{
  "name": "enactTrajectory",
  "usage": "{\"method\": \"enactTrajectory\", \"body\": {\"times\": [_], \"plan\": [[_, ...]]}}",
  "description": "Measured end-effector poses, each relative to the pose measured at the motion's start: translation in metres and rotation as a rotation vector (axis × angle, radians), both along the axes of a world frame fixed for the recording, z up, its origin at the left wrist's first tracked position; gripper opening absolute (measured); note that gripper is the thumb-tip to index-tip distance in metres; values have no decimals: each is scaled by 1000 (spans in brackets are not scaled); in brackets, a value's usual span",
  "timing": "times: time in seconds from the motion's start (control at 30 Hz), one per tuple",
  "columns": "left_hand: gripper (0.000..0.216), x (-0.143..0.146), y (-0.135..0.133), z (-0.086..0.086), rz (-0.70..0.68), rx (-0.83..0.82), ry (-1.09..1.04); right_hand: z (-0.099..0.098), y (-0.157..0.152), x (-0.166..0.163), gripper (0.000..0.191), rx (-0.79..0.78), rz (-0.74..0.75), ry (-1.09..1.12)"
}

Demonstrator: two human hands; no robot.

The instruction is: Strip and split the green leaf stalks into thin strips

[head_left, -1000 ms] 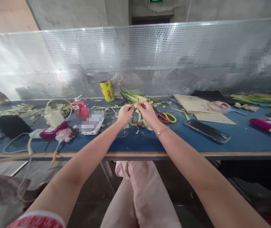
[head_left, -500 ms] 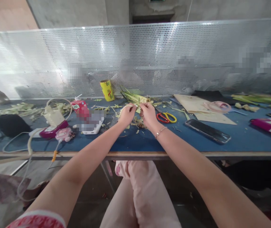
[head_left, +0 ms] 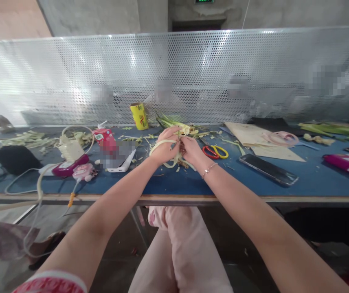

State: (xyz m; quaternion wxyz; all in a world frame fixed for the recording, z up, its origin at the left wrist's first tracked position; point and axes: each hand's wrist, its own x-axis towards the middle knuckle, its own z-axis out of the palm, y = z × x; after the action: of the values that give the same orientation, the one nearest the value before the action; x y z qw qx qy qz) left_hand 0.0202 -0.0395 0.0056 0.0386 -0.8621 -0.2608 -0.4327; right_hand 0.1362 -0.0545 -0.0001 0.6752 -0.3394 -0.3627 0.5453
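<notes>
Over the middle of the blue table (head_left: pixel 168 183) both my hands meet on a pale green leaf strip (head_left: pixel 174 160). My left hand (head_left: pixel 163 147) is closed, and the strip loops across its back and fingers. My right hand (head_left: pixel 191 149) pinches the same strip right beside the left fingers. Under the hands lie small leaf scraps, and a bundle of green leaves (head_left: pixel 174 123) lies just behind them.
Red and yellow scissors (head_left: pixel 214 151) and a dark phone (head_left: pixel 268 169) lie to the right, then a cardboard sheet (head_left: pixel 260 140) and a magenta case (head_left: pixel 347 166). Left are a white phone (head_left: pixel 119 158), a red carton (head_left: pixel 104 138), chargers and cables. A yellow roll (head_left: pixel 139 116) stands by the perforated metal screen (head_left: pixel 174 77).
My hands dropped slightly toward the table. The strip, held up between the fingertips before, is now wound round my left hand, and my right hand has closed in against it.
</notes>
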Motion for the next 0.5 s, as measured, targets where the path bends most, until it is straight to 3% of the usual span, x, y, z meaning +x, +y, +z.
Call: {"method": "enactTrajectory", "body": {"times": [0.13,0.33,0.5], "plan": [[10,-3,2,1,10,-58,53,0,1,0,22,9,8,-29],[12,4,6,-1,132,-381,-249,-1,3,3,23,92,-93,-55],[10,7,16,-6,-18,-703,-493,-2,0,2,22,100,-2,-117]]}}
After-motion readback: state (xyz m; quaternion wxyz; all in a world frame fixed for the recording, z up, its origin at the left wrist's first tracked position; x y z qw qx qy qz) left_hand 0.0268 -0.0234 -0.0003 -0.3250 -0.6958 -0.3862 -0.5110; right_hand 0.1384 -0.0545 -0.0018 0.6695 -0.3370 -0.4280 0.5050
